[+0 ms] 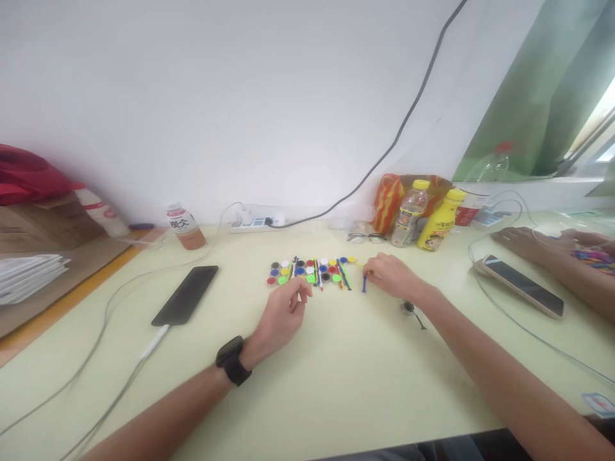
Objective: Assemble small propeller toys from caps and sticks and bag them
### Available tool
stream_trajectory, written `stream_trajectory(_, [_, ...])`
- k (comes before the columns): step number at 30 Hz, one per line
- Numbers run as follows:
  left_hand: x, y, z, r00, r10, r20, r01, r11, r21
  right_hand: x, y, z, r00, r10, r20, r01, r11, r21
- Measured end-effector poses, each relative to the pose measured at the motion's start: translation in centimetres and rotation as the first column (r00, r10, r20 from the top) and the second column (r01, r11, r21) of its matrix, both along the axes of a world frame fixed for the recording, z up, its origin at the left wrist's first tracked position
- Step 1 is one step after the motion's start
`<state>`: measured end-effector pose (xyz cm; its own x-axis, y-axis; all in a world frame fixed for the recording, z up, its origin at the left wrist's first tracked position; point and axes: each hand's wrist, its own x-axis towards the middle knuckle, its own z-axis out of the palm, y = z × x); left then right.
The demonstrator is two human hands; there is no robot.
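Note:
My left hand (283, 314), with a black watch (233, 360) on the wrist, rests on the table with curled fingers; whatever is in them, if anything, is hidden. Just beyond its fingertips lie rows of small round discs in several colours, among them a red disc (271, 281) and a yellow disc (284, 271). Thin coloured sticks lie between the disc groups, such as a green stick (345, 278). To the right of these, my right hand (390, 275) pinches a small blue stick (364, 283). Beneath my right forearm are a black disc (408, 307) and a dark stick (421, 321).
A black phone (186, 296) on a cable lies left, before a drink bottle (185, 225). Along the wall stand a power strip (257, 219), glasses (365, 237), a clear bottle (410, 214) and a yellow bottle (441, 221). Another person's hands (523, 242) are at right, beyond a phone (523, 285).

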<state>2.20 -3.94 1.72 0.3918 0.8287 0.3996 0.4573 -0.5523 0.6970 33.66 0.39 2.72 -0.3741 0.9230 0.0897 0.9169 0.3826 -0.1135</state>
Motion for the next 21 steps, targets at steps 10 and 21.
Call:
stream_trajectory(10, [-1.3, 0.2, -0.9, 0.995, -0.031, 0.095, 0.043, 0.991, -0.129, 0.0, -0.3, 0.8, 0.985, 0.173, -0.007, -0.173, 0.985, 0.013])
stream_trajectory(21, [-1.9, 0.3, -0.8, 0.985, 0.115, 0.125, -0.103, 0.990, -0.100, 0.4, -0.8, 0.2, 0.972, 0.224, -0.072, -0.228, 0.973, -0.049])
